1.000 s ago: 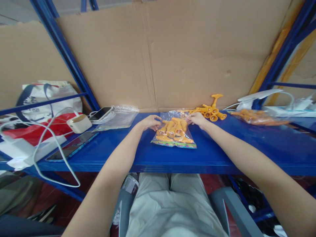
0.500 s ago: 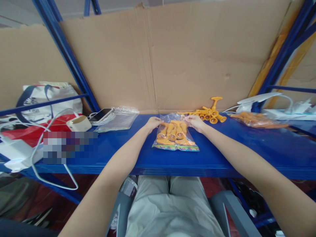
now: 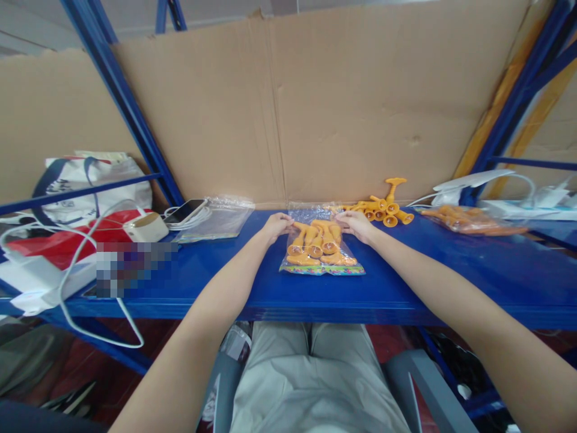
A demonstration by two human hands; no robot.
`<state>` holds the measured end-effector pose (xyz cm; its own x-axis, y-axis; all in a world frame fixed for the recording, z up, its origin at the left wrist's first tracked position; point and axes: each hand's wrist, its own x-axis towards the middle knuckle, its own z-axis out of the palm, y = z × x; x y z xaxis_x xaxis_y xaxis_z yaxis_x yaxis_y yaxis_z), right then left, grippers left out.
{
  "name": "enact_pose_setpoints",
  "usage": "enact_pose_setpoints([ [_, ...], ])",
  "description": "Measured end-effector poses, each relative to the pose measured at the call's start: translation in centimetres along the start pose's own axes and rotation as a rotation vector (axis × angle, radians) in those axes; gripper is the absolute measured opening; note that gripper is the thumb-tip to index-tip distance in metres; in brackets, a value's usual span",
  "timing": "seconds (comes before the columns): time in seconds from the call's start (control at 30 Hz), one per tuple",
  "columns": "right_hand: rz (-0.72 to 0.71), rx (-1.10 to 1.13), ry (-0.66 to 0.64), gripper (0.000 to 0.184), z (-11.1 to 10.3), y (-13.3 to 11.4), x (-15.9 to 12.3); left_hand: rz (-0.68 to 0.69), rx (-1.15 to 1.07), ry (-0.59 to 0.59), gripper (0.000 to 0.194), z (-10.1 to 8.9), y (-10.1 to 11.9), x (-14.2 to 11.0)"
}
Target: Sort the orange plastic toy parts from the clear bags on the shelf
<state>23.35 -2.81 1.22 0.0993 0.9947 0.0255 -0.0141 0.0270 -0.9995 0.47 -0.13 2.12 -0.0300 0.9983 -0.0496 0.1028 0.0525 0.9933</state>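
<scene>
Brown cardboard [image 3: 360,108] stands as a wall behind your blue shelf [image 3: 451,270], between slanting blue posts [image 3: 130,114]. Your grey trousers [image 3: 311,373] show below the shelf's front edge. Far to your left is a white tote bag [image 3: 110,195] with dark handles, with a red bag [image 3: 67,243] in front of it. To your right, near the cardboard, lies a second bag of orange horns [image 3: 471,219]. Straight ahead of you, on the middle of the shelf, lies the clear bag [image 3: 327,270], its colourful strip toward you and several orange horns [image 3: 315,237] inside. Flat clear bags [image 3: 220,222] lie well to its left. Just beyond your right hand [image 3: 356,224] is a loose pile of orange horns [image 3: 383,207], one pointing up. Your left hand [image 3: 278,226] has its fingers narrowed on the left side of the clear bag, and your right hand pinches its right side, both toward the far end. Smaller still, a phone [image 3: 187,210] rests by a coiled white cable [image 3: 198,222].
</scene>
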Motion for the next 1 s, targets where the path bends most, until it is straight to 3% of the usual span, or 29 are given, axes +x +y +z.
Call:
enact_pose_setpoints([
  [0.43,-0.039,-0.037,0.045,0.023,0.2,0.3,0.5,-0.009,0.06,-0.003,0.019,-0.8,0.6,0.4],
  [0.83,0.017,0.055,0.016,0.02,0.2,0.1,0.4,0.116,0.14,0.02,0.019,-0.4,-0.1,1.1],
  [1.0,-0.02,-0.024,0.017,0.021,0.1,0.3,0.7,0.176,0.233,-0.014,0.018,-0.4,-0.5,1.6],
])
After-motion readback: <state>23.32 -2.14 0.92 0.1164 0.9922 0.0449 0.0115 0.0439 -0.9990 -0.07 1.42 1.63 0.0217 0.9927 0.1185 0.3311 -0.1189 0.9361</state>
